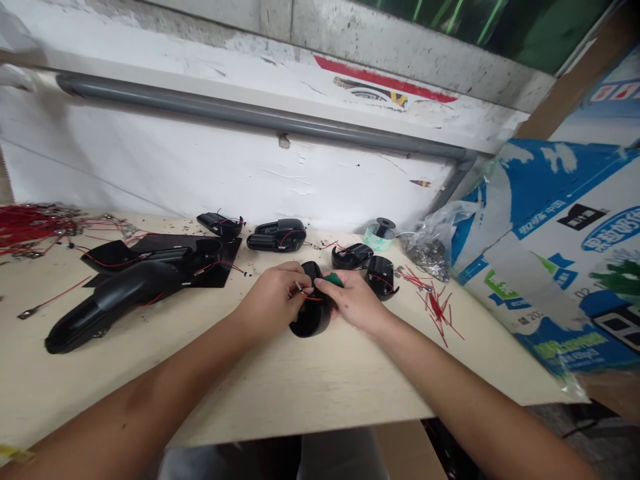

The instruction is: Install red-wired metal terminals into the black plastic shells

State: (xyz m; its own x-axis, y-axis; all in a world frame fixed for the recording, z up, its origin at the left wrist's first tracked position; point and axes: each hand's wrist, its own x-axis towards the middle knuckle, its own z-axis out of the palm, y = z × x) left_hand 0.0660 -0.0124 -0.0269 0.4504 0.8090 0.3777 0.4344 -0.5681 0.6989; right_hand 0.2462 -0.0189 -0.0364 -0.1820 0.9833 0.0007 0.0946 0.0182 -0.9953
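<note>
Near the middle of the table, a black plastic housing [309,321] with a round open end is held between both hands. My left hand [277,297] is closed at its left side, fingertips pinched by a short red wire [313,299] and a small pale tip. My right hand [353,297] is wrapped round the right side of the housing, its thumb on top, with a green item [333,279] against its fingers. What lies under the fingers is hidden.
Several black housings [277,235] stand behind and to the left. Red wires [37,227] pile up at the far left; more [437,307] lie on the right. A tape roll [379,233], a bag of metal parts [433,247] and a blue-white carton [560,267] are at the right.
</note>
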